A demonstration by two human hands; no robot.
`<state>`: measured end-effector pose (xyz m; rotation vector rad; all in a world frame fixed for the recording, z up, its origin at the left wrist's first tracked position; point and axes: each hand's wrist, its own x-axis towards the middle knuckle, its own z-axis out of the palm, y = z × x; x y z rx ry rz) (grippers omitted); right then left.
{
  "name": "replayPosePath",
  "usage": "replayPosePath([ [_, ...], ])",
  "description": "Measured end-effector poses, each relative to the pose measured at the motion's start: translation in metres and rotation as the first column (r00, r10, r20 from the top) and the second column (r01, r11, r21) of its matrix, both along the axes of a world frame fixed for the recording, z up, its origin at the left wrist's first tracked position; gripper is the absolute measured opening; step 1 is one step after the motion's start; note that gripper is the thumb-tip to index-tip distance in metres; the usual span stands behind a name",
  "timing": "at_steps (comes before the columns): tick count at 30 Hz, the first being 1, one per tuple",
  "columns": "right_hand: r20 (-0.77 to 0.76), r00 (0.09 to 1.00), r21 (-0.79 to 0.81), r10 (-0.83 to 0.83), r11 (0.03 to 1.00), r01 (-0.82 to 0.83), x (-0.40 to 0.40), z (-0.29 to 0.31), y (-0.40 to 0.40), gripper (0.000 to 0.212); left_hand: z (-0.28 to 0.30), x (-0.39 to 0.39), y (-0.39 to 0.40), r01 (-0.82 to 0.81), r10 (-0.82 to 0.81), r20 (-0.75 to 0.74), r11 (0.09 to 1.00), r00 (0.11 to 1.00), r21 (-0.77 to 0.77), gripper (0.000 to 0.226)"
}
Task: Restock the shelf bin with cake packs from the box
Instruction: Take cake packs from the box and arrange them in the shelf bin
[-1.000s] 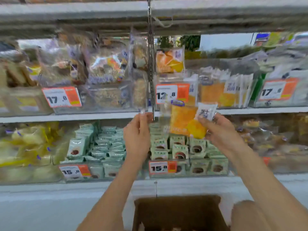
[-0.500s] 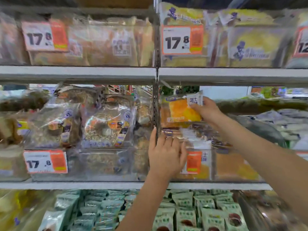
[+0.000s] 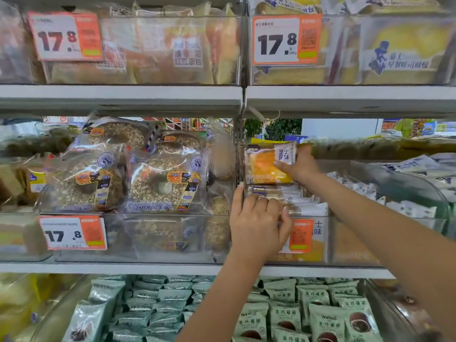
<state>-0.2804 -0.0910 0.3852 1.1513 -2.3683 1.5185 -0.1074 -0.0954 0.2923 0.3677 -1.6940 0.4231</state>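
Observation:
My right hand (image 3: 299,166) grips an orange and white cake pack (image 3: 269,164) and holds it upright at the back left of a clear shelf bin (image 3: 328,240) on the middle shelf. Several similar packs (image 3: 296,201) lie flat in the bin under it. My left hand (image 3: 256,223) rests on the bin's front left rim, fingers curled over the edge and onto the packs there, partly covering the orange price tag (image 3: 301,235). The box is out of view.
Left of the bin stand ring-shaped grain bread bags (image 3: 165,181) behind a clear front. Above is a shelf (image 3: 345,99) with yellow bread packs. Below lie several green cake packs (image 3: 283,314). A metal upright (image 3: 239,134) divides the bays.
The view rose from the box to the middle shelf. My right hand carried the cake pack up into the bin. My left hand moved onto the bin's front rim.

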Motion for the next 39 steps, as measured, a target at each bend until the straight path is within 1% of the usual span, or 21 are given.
replayPosePath([
  [3,-0.002,1.0,0.07,-0.027,0.997,0.027,0.007,0.006,0.012,0.079,0.002,0.005,0.0,-0.024,0.024,0.052,1.0,0.998,0.003,0.038],
  [5,-0.041,0.997,0.083,-0.058,0.995,0.061,0.016,0.009,0.026,0.079,0.004,0.008,0.0,-0.05,0.05,0.102,0.999,0.994,-0.006,0.047],
  [7,-0.07,0.996,0.038,-0.054,0.998,0.057,0.03,0.008,0.045,0.074,0.006,0.012,0.003,-0.074,0.075,0.171,0.997,0.982,-0.013,0.052],
  [8,-0.09,0.995,-0.005,-0.04,0.999,0.04,0.038,0.006,0.056,0.069,0.005,0.014,0.005,-0.085,0.086,0.202,0.996,0.976,-0.015,0.05],
  [10,-0.162,0.987,-0.086,-0.012,0.996,-0.002,0.057,-0.003,0.083,0.057,-0.005,0.02,0.01,-0.083,0.095,0.211,0.994,0.973,-0.064,0.037],
  [12,-0.284,0.959,-0.163,-0.012,0.986,-0.036,0.078,-0.02,0.114,0.042,-0.025,0.03,0.023,-0.016,0.042,0.176,0.989,0.984,-0.146,0.022],
  [14,-0.378,0.926,-0.215,-0.005,0.973,-0.082,0.098,-0.046,0.144,0.027,-0.054,0.043,0.043,0.114,-0.081,0.167,0.975,0.983,-0.193,0.024],
  [15,-0.388,0.921,-0.229,0.012,0.967,-0.109,0.107,-0.065,0.157,0.023,-0.07,0.048,0.056,0.188,-0.156,0.177,0.966,0.972,-0.179,0.023],
  [17,-0.368,0.929,-0.229,0.04,0.964,-0.132,0.122,-0.112,0.181,0.021,-0.107,0.059,0.081,0.281,-0.257,0.238,0.957,0.936,-0.07,0.026],
  [20,-0.347,0.937,-0.148,0.041,0.984,-0.098,0.144,-0.192,0.211,0.019,-0.172,0.077,0.113,0.294,-0.319,0.388,0.948,0.865,0.122,0.023],
  [23,-0.197,0.976,-0.038,0.091,0.994,-0.1,0.163,-0.273,0.236,0.017,-0.24,0.098,0.135,0.266,-0.374,0.502,0.924,0.78,0.274,0.027],
  [25,-0.084,0.991,0.059,0.108,0.993,-0.103,0.174,-0.323,0.249,0.018,-0.283,0.115,0.146,0.2,-0.429,0.594,0.889,0.681,0.413,0.034],
  [26,-0.046,0.992,0.123,0.121,0.986,-0.114,0.178,-0.346,0.256,0.018,-0.301,0.123,0.15,0.121,-0.465,0.647,0.856,0.604,0.503,0.038],
  [27,-0.012,0.99,0.199,0.139,0.971,-0.133,0.181,-0.367,0.261,0.019,-0.317,0.132,0.152,-0.002,-0.498,0.703,0.815,0.508,0.579,0.043],
  [28,0.029,0.988,0.29,0.15,0.945,-0.152,0.183,-0.388,0.266,0.018,-0.331,0.139,0.154,-0.152,-0.522,0.749,0.77,0.407,0.619,0.045],
  [29,0.078,0.985,0.395,0.157,0.902,-0.175,0.185,-0.408,0.271,0.018,-0.347,0.146,0.155,-0.289,-0.537,0.777,0.726,0.329,0.624,0.045],
  [31,0.227,0.961,0.598,0.157,0.757,-0.265,0.188,-0.444,0.279,0.018,-0.373,0.16,0.154,-0.492,-0.591,0.771,0.612,0.236,0.619,0.039],
  [33,0.38,0.917,0.731,0.119,0.57,-0.376,0.193,-0.475,0.283,0.02,-0.395,0.172,0.154,-0.636,-0.654,0.735,0.494,0.176,0.592,0.037],
  [36,0.566,0.823,0.765,0.039,0.346,-0.542,0.209,-0.509,0.281,0.037,-0.424,0.193,0.157,-0.764,-0.706,0.704,0.407,0.084,0.5,0.041],
  [37,0.609,0.793,0.757,0.025,0.279,-0.591,0.218,-0.517,0.278,0.04,-0.433,0.2,0.158,-0.785,-0.72,0.69,0.386,0.072,0.484,0.043],
  [39,0.653,0.756,0.743,0.041,0.157,-0.65,0.236,-0.534,0.269,0.049,-0.446,0.209,0.161,-0.81,-0.755,0.65,0.328,0.085,0.486,0.045],
])
